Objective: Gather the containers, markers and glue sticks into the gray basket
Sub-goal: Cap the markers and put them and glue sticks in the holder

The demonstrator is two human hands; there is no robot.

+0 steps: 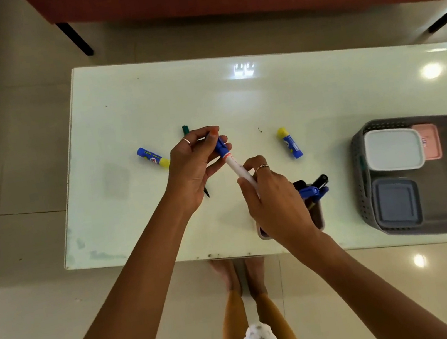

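Head view: a blue-capped white marker (231, 162) is held between both hands above the glass table (321, 89). Its blue cap end is pinched by the thumb and fingertips of the left hand (193, 171), and its white barrel is gripped in the curled fingers of the right hand (274, 199).

A green pen (186, 130) lies partly hidden under the left hand, only its two ends being seen beyond the fingers and below the palm. One glue stick (153, 157) lies just outside the left knuckles; a second glue stick (290, 142) lies beyond the right fingers.

A pen cup (318, 213) of markers stands under the right wrist, nearly touching it. The gray basket (364, 176), well to the right of both hands, already holds white, pink and gray containers.

Several risks are judged likely. If the cap is not pressed fully home, it could come loose when the marker is dropped in. The cup could be knocked over by the right wrist. The half-hidden green pen could be overlooked or rolled off.
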